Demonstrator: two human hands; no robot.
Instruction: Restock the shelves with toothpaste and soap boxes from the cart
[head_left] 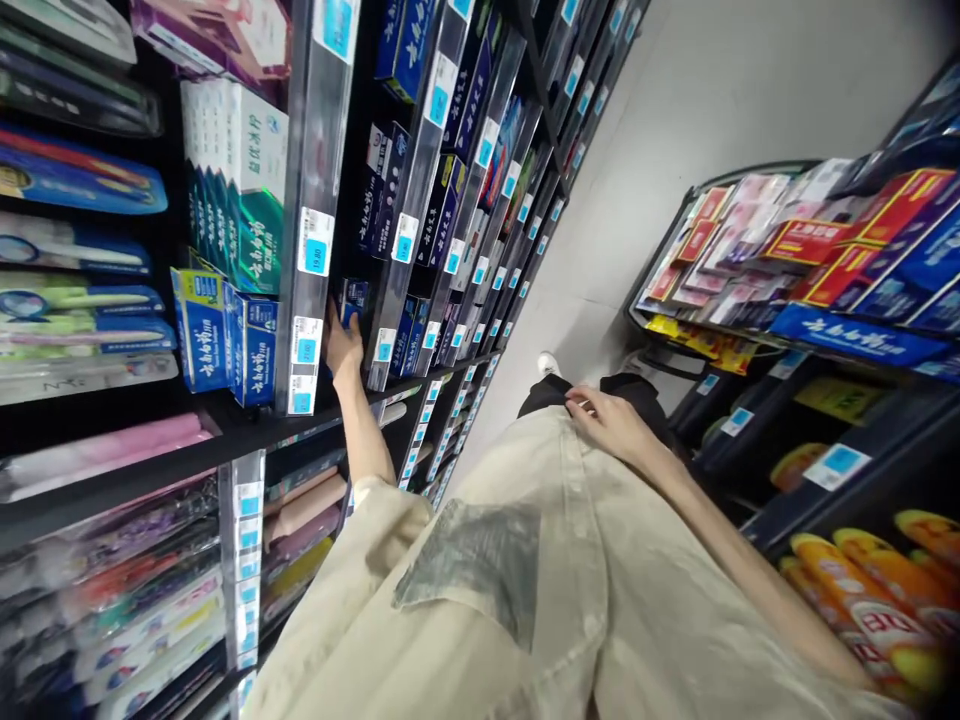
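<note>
My left hand [343, 348] reaches into the shelf on the left, between two clear price-tag strips. Its fingers are closed round a dark blue box [354, 298] standing among other blue boxes. My right hand [609, 420] rests against the lower hem of my cream shirt [555, 590]. Its fingers are curled loosely and I see nothing in them. Green-and-white toothpaste boxes [240, 190] and small blue boxes [225, 340] stand just left of the left hand.
Black shelving runs along the left, with toothbrush packs [75, 300] at the far left. A rounded display stand [787, 270] with red and blue boxes is on the right. Orange bottles [870, 600] lie below it. A grey floor aisle [675, 150] runs between them.
</note>
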